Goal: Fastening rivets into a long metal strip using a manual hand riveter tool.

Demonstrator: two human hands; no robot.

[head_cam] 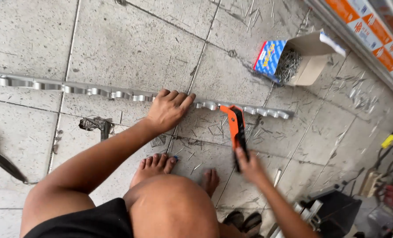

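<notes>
where the long metal strip (95, 91) lies across the tiled floor (130, 44), running from the left edge toward the right and fitted with a row of small rollers or studs along its length, it is pressed down by the left hand (167, 110). the palm is laid flat over the strip, and the fingers are kept together and stretched forward over its far edge. just to the right, an orange and black hand riveter (236, 128) is set with its nose against the strip, its handles pointing back toward the person. the lower ends of the handles are gripped by the right hand (248, 165), the fingers being wrapped around them; the hand is blurred, so it cannot be told how tightly the handles are squeezed. beyond the strip, near its right end, an open cardboard box (309, 55) with a blue patterned side is seen lying on its side, filled with what appear to be rivets (289, 64). thin metal pins (196, 166) are scattered over the tiles around the strip and the box. two bare feet (154, 166) are planted just below the strip, and a bent knee (174, 207) is seen in front of them. a dark crumpled scrap (93, 123) lies on the floor to the left of the hand, apart from the strip.
</notes>
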